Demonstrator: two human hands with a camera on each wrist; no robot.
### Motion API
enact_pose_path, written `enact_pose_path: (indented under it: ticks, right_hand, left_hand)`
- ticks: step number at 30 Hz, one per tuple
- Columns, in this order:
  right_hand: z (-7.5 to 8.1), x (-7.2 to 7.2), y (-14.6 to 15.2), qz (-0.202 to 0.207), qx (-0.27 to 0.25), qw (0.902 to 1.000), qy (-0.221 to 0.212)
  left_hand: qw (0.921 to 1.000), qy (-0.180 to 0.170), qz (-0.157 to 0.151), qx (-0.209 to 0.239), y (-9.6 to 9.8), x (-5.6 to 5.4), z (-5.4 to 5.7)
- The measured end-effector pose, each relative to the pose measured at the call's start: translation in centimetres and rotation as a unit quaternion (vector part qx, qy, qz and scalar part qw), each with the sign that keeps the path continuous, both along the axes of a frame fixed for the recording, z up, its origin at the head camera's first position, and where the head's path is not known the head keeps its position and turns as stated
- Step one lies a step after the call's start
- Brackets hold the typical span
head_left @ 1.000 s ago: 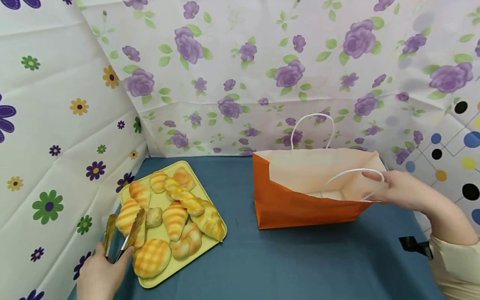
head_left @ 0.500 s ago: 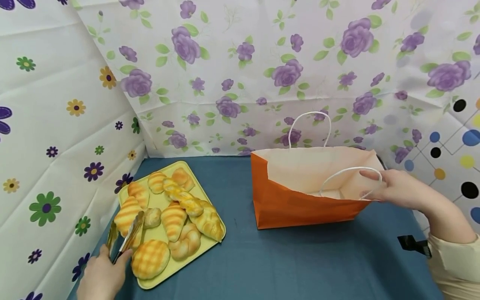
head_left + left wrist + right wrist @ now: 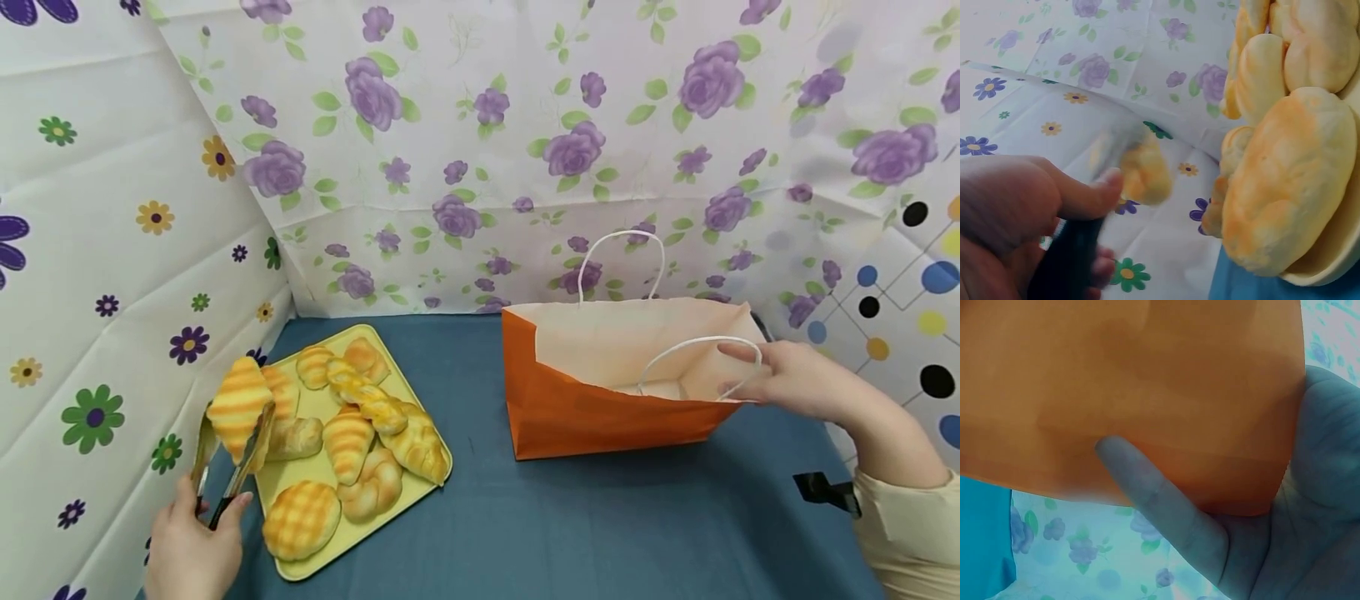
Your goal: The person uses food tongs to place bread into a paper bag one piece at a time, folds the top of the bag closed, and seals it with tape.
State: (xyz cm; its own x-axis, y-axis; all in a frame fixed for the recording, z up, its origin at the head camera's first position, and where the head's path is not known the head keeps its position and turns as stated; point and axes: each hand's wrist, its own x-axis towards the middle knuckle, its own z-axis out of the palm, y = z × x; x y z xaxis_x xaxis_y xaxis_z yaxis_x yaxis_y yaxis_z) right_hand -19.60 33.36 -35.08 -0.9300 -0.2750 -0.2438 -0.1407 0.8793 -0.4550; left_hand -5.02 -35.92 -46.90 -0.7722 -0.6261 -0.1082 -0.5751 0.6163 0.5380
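Observation:
In the head view my left hand (image 3: 193, 546) grips a pair of tongs (image 3: 234, 482) with gold-coloured ends. Between the tongs' ends is a striped bread roll (image 3: 240, 404), held above the left edge of the yellow tray (image 3: 399, 383). The left wrist view shows the dark tong handle (image 3: 1066, 259) in my fingers, with the tong ends and roll blurred. My right hand (image 3: 813, 379) pinches the right rim of an orange paper bag (image 3: 607, 421), whose mouth gapes toward me. In the right wrist view the thumb (image 3: 1160, 494) lies against the orange paper.
Several breads are on the tray, including a round checked bun (image 3: 302, 520), a twisted loaf (image 3: 367, 393) and a ring-shaped bread (image 3: 372, 487). White cord handles (image 3: 621, 234) rise from the bag. Blue cloth (image 3: 480, 517) covers the table, with flowered sheets (image 3: 450, 150) behind.
The tongs have taken hold of the striped roll and lifted it off the tray, up and slightly left. A small bread beneath now shows more fully. The right hand and bag look unchanged.

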Motion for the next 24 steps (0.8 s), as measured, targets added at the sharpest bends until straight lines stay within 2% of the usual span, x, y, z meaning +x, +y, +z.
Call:
enact_pose_path:
  ticks: [4, 7, 11, 15, 17, 19, 21, 24]
  right_hand:
    - [0.0, 0.1, 0.1, 0.000, -0.009, 1.0000, -0.004]
    - [0.0, 0.3, 0.0, -0.005, -0.014, 0.9998, -0.009]
    - [-0.1, 0.2, -0.1, -0.010, -0.015, 0.9998, -0.013]
    - [0.1, 0.1, -0.1, -0.011, -0.004, 0.9999, -0.010]
    - [0.2, 0.0, -0.1, -0.009, 0.001, 0.9999, -0.011]
    - [0.2, 0.0, -0.1, -0.008, 0.006, 0.9999, -0.013]
    - [0.3, 0.0, -0.2, -0.006, 0.003, 0.9999, -0.015]
    - [0.2, -0.1, -0.3, -0.003, 0.001, 0.9999, -0.013]
  left_hand:
    - [0.9966, 0.077, 0.025, -0.013, 1.3, -0.3, 0.0]
    - [0.9925, 0.119, 0.016, -0.021, 2.0, -0.7, 0.0]
    - [0.9879, 0.146, -0.042, -0.031, 2.8, -1.6, 0.1]
    - [0.9764, 0.181, -0.117, -0.016, 4.6, -2.7, 0.8]
    - [0.9665, 0.208, -0.150, -0.007, 5.8, -3.3, 1.5]
    - [0.9524, 0.241, -0.187, -0.001, 7.0, -4.0, 2.4]
    - [0.9339, 0.277, -0.226, 0.006, 8.1, -4.8, 3.5]
    - [0.8987, 0.333, -0.284, 0.022, 9.9, -6.1, 5.4]
